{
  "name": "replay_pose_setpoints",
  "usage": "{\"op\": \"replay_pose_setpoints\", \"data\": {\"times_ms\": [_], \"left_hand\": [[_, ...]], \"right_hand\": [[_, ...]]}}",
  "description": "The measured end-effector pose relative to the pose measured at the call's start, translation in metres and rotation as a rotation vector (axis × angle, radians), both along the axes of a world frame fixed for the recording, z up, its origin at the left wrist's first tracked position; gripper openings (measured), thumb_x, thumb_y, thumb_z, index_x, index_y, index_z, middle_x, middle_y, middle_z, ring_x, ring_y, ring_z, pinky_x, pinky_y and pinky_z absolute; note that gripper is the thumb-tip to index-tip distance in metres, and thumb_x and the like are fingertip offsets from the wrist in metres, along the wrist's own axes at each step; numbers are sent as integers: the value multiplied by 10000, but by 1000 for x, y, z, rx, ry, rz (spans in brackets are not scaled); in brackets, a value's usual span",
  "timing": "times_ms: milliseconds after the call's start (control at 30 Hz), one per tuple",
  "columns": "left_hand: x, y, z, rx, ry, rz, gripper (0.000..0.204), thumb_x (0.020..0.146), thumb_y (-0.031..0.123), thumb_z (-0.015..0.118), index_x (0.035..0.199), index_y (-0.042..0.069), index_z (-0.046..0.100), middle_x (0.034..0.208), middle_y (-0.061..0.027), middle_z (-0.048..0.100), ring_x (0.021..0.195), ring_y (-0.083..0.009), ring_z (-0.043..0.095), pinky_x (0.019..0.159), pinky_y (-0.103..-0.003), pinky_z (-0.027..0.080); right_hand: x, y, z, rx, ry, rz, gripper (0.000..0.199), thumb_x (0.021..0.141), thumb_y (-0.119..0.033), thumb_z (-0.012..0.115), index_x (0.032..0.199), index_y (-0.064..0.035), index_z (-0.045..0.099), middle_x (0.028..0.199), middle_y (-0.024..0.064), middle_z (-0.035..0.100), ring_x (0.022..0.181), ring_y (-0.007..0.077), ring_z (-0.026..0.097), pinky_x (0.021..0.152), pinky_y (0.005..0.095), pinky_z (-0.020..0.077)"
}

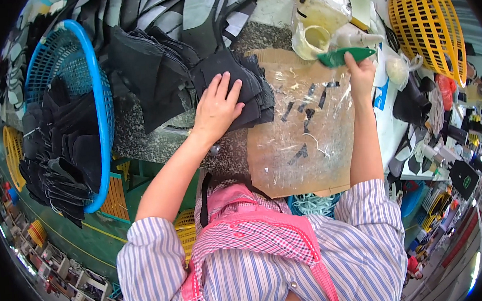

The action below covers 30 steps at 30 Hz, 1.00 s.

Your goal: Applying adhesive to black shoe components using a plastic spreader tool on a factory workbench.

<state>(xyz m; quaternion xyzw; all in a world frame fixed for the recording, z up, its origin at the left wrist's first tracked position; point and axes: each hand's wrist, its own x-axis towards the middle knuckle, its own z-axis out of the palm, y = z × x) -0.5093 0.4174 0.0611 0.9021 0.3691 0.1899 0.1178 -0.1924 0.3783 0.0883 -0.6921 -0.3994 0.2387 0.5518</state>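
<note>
A person in a striped shirt (pixel 250 278) and pink checked apron (pixel 258 233) leaned over a speckled worktable (pixel 134 135), the torso hiding the table's near edge. A glue-smeared cardboard sheet (pixel 301 129) lay ahead, its near corner running past the table edge, bare between the two forearms. The left hand (pixel 215 107) rested flat, fingers spread wide, on a stack of black fabric pieces (pixel 242 86) at the cardboard's far left corner. The right hand (pixel 361 72) was closed around a green-handled tool (pixel 343 56) at the far right edge; its working end could not be made out. Beyond stood a cloudy glue jug (pixel 318 16). A blue basket (pixel 76 106) of black pieces overhung the left side, a yellow basket (pixel 427 20) sat far right, cut off by the frame's dark rim.
</note>
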Motion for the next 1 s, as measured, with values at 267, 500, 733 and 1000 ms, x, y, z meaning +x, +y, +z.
{"op": "replay_pose_setpoints", "data": {"times_ms": [267, 500, 733, 1000], "left_hand": [[23, -18, -7, 241, 426, 40, 354, 713, 111, 489, 1032, -40, 510, 1060, -252, 508, 956, -351, 534, 699, -381, 491], [-13, 21, 16, -857, -547, 521, 221, 763, 107, 438, 861, -13, 595, 699, -56, 589, 618, -133, 547, 541, -234, 408], [-68, 33, 98, -836, -1552, 601, 319, 894, 206, 298, 1024, 0, 506, 921, -113, 575, 782, -209, 579, 697, -297, 481], [-167, 97, 127, -1174, -1767, -190, 439, 891, 320, 252, 1140, 4, 426, 1166, -148, 439, 1065, -273, 435, 900, -416, 357]], "right_hand": [[-96, -17, 19, -332, 548, 726, 232, 746, -142, 571, 944, -22, 588, 788, 5, 590, 716, 82, 516, 686, 245, 413], [-137, 0, 17, -511, 151, 977, 323, 694, -147, 535, 993, -25, 554, 768, 109, 605, 740, 198, 577, 697, 310, 430], [-151, 13, 30, -761, -257, 947, 237, 649, -205, 540, 822, -44, 563, 721, 189, 568, 742, 339, 553, 675, 397, 425], [-142, 5, 26, -473, 480, 663, 223, 731, -136, 517, 885, -2, 606, 797, 51, 608, 710, 106, 549, 683, 234, 420]]}}
